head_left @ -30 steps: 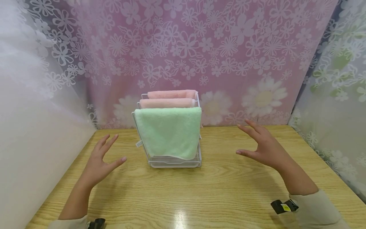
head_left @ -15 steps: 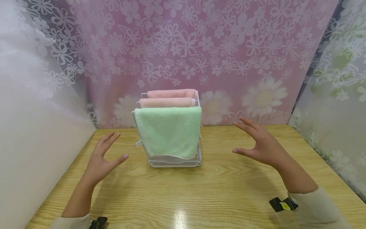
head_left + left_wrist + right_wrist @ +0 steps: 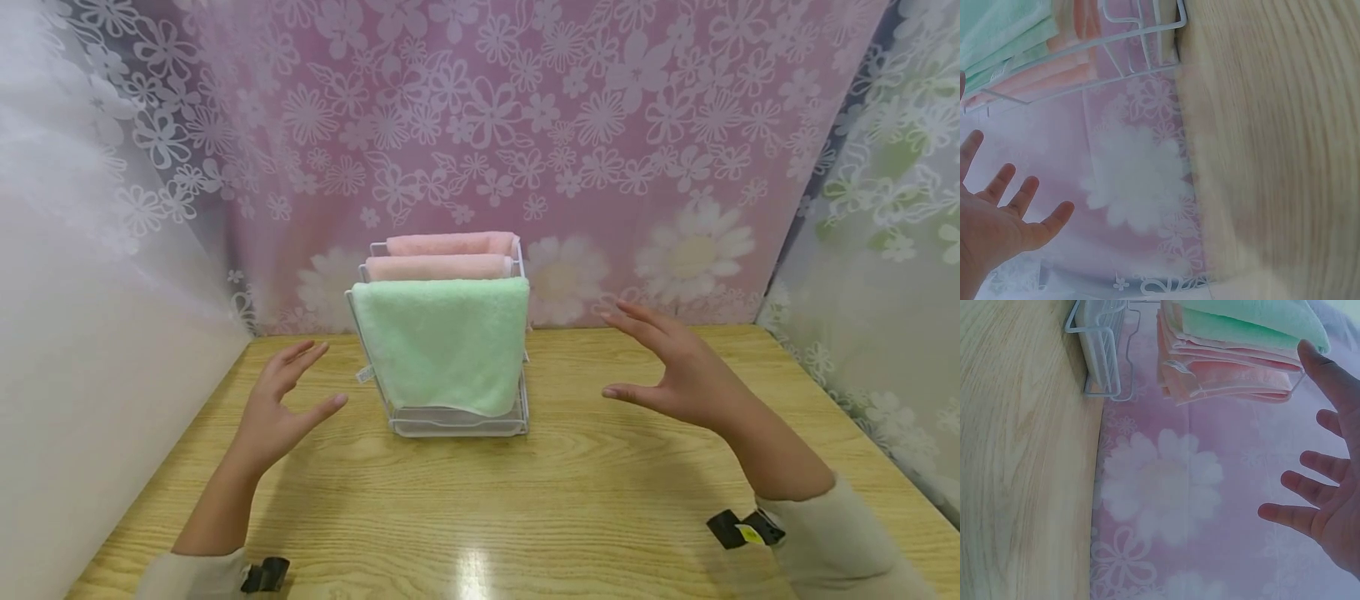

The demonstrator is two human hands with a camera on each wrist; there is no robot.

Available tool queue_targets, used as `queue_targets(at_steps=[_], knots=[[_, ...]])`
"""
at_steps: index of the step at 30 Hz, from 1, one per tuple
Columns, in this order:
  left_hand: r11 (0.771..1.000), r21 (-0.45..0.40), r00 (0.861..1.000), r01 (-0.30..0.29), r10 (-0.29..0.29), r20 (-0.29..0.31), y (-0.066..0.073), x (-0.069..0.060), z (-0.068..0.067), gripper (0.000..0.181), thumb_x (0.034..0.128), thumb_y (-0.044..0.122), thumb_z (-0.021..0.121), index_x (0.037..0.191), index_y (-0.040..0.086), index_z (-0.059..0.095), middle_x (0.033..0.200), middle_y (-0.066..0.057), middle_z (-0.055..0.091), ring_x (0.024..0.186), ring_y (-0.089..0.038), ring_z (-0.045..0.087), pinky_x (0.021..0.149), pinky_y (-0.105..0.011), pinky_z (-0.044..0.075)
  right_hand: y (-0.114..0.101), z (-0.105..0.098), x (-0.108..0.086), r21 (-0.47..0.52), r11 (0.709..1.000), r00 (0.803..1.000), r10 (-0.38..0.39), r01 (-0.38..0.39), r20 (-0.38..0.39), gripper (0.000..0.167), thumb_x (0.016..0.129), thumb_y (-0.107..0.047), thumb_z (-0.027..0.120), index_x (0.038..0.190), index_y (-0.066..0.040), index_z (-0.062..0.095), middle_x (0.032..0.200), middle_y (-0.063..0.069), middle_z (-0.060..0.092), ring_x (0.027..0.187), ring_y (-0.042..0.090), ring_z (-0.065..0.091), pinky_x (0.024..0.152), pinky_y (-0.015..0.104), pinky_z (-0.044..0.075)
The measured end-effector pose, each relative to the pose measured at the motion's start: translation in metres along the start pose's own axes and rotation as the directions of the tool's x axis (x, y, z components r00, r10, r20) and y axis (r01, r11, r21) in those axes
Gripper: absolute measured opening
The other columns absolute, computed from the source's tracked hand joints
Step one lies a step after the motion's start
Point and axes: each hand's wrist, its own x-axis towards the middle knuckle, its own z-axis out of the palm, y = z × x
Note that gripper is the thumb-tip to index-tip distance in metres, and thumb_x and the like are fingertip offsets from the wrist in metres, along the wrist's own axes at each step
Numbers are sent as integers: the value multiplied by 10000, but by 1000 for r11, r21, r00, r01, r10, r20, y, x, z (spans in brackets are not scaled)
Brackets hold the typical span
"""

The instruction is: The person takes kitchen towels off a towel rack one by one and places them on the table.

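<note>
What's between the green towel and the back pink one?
Another pink towel; the head view shows its top edge behind the green towel, in front of the back one.

spread right grip [image 3: 1344, 503] near a green towel [image 3: 1247, 325] and pink towels [image 3: 1241, 378] on white wire rack [image 3: 1114, 362]

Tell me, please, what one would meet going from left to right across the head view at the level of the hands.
White side panel, left hand, green towel, right hand, flower-patterned side curtain.
</note>
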Motion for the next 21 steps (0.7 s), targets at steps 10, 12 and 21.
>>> queue_targets(at_steps=[10,12,21], knots=[[998,-60,1000,-13,13,2,7,9,1,689,827,114,794,1444,165,489,1488,-81,386,1335,-354,359,982,-660,392,-7,-7,13,-3,999,999,-34,34,21,906,690,-275,898,1471,-181,447,1480,124,432,1369,401,352,995,659,385],[997,-70,1000,-12,13,7,8,10,2,686,831,115,792,1444,171,489,1488,-72,388,1337,-344,360,983,-653,398,-8,-8,16,3,1000,999,-27,27,40,902,694,-271,897,1470,-179,446,1480,134,427,1360,416,357,993,660,387],[992,-126,1000,6,-4,17,12,16,3,656,853,99,769,1444,140,487,1471,-94,416,1290,-331,449,994,-607,428,-14,-13,33,40,998,995,-43,39,92,869,704,-245,892,1444,-97,462,1489,141,407,1344,396,381,991,641,406]])
